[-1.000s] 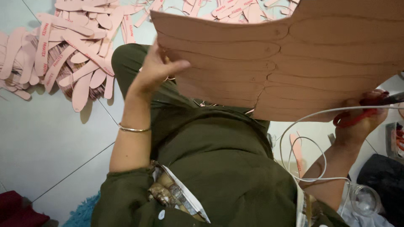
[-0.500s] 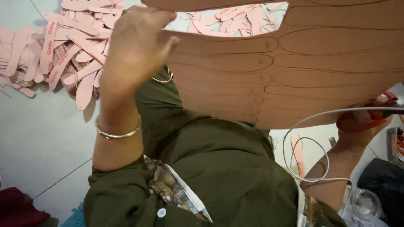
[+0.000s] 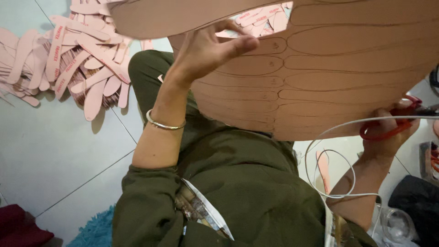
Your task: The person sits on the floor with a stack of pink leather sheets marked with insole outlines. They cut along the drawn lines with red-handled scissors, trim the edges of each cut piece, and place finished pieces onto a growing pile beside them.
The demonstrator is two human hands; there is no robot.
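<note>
A large brown cardboard sheet (image 3: 347,68) with drawn insole outlines is held up over my lap. My left hand (image 3: 208,50) grips its left part, thumb over the front face, a silver bangle (image 3: 165,122) on the wrist. My right hand (image 3: 388,132) sits under the sheet's lower right edge, fingers through the handles of red scissors (image 3: 398,121). The scissor blades are hidden by the frame's edge and the sheet.
A heap of pink cut-out insole shapes (image 3: 68,64) lies on the tiled floor (image 3: 50,155) at upper left. A white cable (image 3: 338,155) loops across my right side. One pink strip (image 3: 323,170) lies by my right arm. A teal rug corner (image 3: 93,231) and dark red cloth (image 3: 18,226) sit lower left.
My left hand has shifted its hold and come down the sheet's left part. The sheet has moved up and tilted. My right hand with the scissors stays at the lower right edge.
</note>
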